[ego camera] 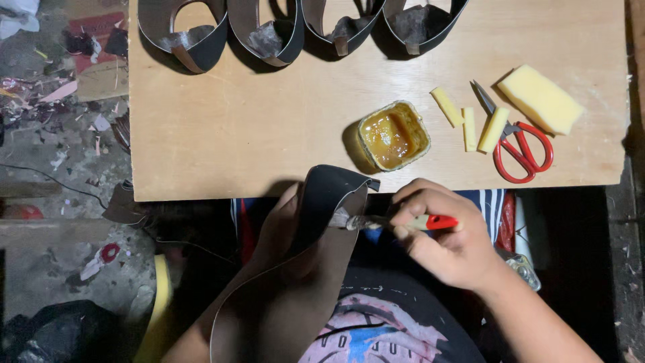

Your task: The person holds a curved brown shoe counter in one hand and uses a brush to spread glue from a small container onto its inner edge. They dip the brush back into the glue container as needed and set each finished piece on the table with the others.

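left hand (285,225) gripping curved dark leather piece (316,255) at 6 o'clock, below board (255,128) edge | right hand (447,235) clenched on red-handled brush (396,222), bristles touching leather | glue tub (393,135) at 12 o'clock of brush | red scissors (521,144) at 2 o'clock

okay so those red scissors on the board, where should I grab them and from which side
Probably by the red loop handles, coming in from the near edge of the board. The scissors lie flat with the loops toward that edge and the blades pointing away, tucked between the yellow foam sticks and the foam block.
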A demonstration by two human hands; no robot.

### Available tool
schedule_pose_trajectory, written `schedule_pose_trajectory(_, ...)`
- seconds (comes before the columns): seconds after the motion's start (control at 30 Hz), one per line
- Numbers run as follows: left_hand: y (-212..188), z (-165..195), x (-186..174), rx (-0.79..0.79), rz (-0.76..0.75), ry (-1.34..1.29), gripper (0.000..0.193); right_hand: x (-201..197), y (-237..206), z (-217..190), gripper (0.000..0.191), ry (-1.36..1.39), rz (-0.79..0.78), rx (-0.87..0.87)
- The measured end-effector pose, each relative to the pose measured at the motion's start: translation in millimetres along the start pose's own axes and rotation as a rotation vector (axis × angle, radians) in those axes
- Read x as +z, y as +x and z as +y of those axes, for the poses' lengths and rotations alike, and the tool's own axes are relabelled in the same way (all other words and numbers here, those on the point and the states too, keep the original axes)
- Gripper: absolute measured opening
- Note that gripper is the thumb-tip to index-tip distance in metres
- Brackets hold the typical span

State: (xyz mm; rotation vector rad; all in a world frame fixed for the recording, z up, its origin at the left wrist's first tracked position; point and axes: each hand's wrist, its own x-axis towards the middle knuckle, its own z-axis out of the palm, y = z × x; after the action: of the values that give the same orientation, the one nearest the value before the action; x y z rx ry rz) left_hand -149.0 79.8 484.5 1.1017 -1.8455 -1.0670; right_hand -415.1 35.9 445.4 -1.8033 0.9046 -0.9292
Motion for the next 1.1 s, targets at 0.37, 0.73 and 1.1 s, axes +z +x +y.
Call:
schedule_pose_trajectory(0.37,-25,-44,19,-0.136,-0.077,-0.008,0.051,3,-1,-2,0.013,-0.052,-0.159,0.007)
schedule_pose_trajectory(0.73,8,-123,63,-0.13,0.128,-0.802,0.067,27,-7,11,0.016,-0.164,0.299,0.098)
schedule_pose_trajectory(1.1,5,-150,68,-0.348,-0.021,-1.185,0.071,34,-6,16,0.015,0.006,0.078,-0.023)
